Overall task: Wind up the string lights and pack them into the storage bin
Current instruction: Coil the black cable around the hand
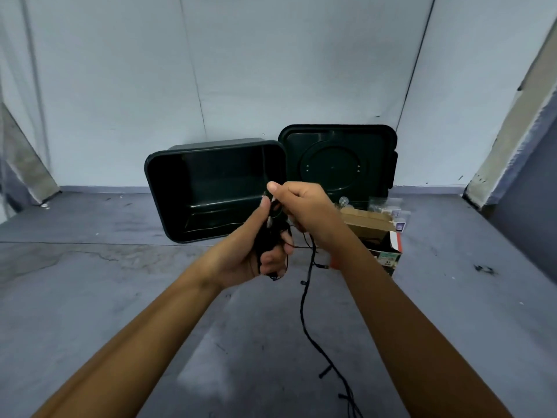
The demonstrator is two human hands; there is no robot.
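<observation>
A dark wound bundle of string lights (269,233) sits in my left hand (253,251), whose fingers curl round it in front of the bin. My right hand (304,206) pinches the black cord at the top of the bundle. The loose cord (302,306) hangs from my hands and trails over the floor to the bottom edge of the frame. The black storage bin (162,203) lies tipped on its side behind my hands, its opening facing me and nothing visible inside. Its black lid (337,164) leans upright against the wall to the right.
An open cardboard box (370,227) with small clear packets beside it stands on the grey floor, right of my hands. A pale wall (241,70) closes off the back. Slanted panels stand at the far left and far right.
</observation>
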